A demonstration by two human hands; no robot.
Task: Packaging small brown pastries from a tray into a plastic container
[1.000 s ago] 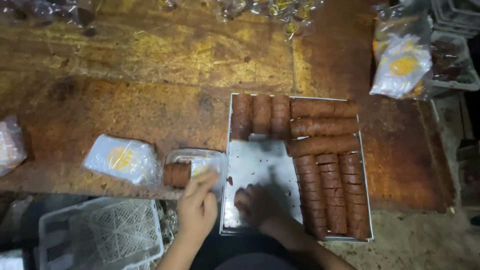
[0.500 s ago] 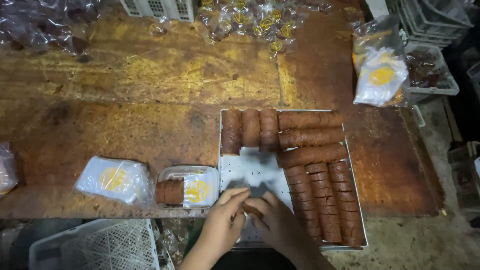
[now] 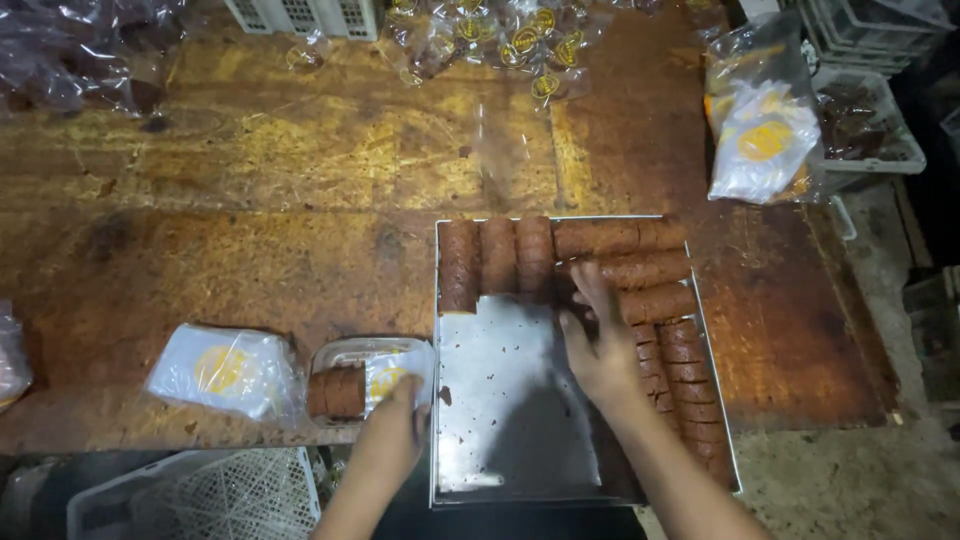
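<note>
At a worn wooden table [image 3: 250, 200], the right hand [image 3: 600, 345] reaches into a metal tray [image 3: 510, 420], its spread fingers [image 3: 590, 285] resting on the brown rolls [image 3: 640, 270] stacked along the tray's far and right sides — the hand has not closed on any one of them. The tray's near-left part lies bare, dotted with crumbs. The left hand [image 3: 395, 430] sits just left of the tray, fingers loosely curled and touching a clear plastic bag [image 3: 375, 365] that already holds 1 short roll [image 3: 335, 392]; whether it pinches the bag cannot be told. Beside it lies a stack of white bags [image 3: 225, 370] with a yellow mark. More bags [image 3: 765, 140] sit at the far right near a plastic basket [image 3: 865, 120] — another basket [image 3: 200, 495] stands below the table's near edge.
</note>
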